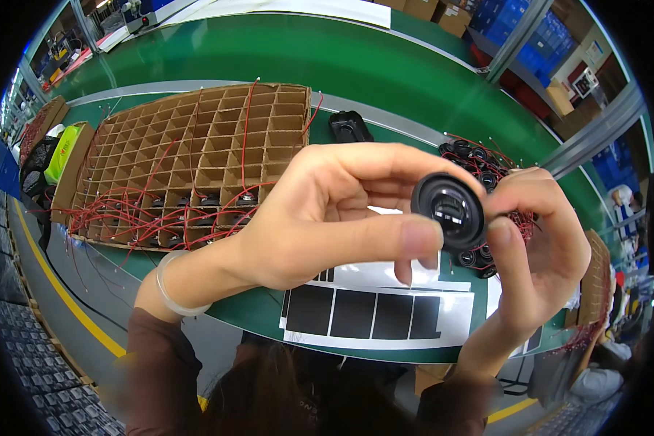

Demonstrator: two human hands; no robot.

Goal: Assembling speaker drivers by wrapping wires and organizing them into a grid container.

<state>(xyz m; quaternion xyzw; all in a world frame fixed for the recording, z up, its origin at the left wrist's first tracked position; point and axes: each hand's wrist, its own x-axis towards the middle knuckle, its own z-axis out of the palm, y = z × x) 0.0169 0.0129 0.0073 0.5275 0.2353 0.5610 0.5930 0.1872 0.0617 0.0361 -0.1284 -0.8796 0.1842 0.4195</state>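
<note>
My left hand (320, 207) holds a small round black speaker (450, 211) by its edge, between thumb and fingers, with its glossy domed face turned up toward me. At the speaker's right rim, the thumb and forefinger of my right hand (538, 251) are pinched close together. Whatever lies between those two fingertips is hidden. Behind my hands lies a pile of similar black speakers (487, 178) with red wires. Below them, on the bench, rests a white sheet with black rectangular stickers (352, 312).
A cardboard divider box (218, 134) stands on the left, with red-wired speakers in its near cells. A black plastic part (349, 127) lies beyond my left hand. A green conveyor belt (269, 54) runs across the back. Another wired cardboard box (596, 283) is at right.
</note>
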